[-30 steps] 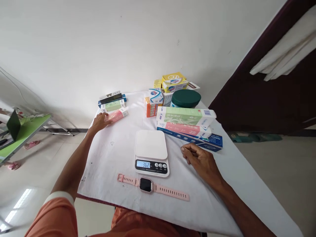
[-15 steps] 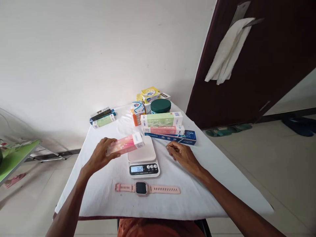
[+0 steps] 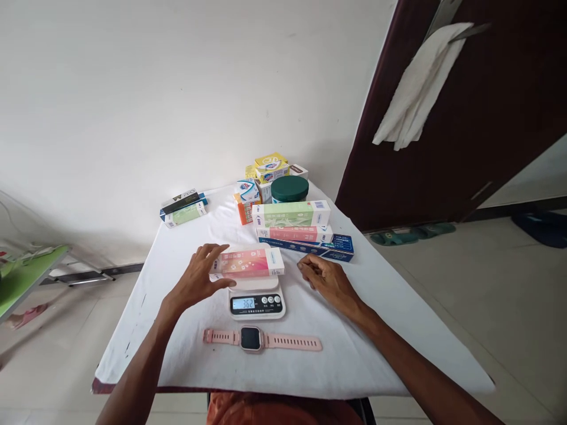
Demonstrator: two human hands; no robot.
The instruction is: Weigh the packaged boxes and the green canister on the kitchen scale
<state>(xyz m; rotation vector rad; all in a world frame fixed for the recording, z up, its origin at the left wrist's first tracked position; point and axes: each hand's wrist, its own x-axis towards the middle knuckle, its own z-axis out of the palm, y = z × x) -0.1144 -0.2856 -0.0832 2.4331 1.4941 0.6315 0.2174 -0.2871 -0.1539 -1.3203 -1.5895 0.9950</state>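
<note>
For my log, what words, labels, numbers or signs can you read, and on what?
"362": lit display of the digital scale.
Scale's button labels: too small to read.
Pink box on the scale: print too small.
Print on the other boxes, orange box and black box included: too small or blurred.
Smartwatch: dark screen, no text.

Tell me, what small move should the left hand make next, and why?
Probably ease the left hand back to the left, clear of the pink box. The box appears to rest on the scale, and the hand's fingers and thumb are spread around its left end, so a brush against it could disturb the reading.
</note>
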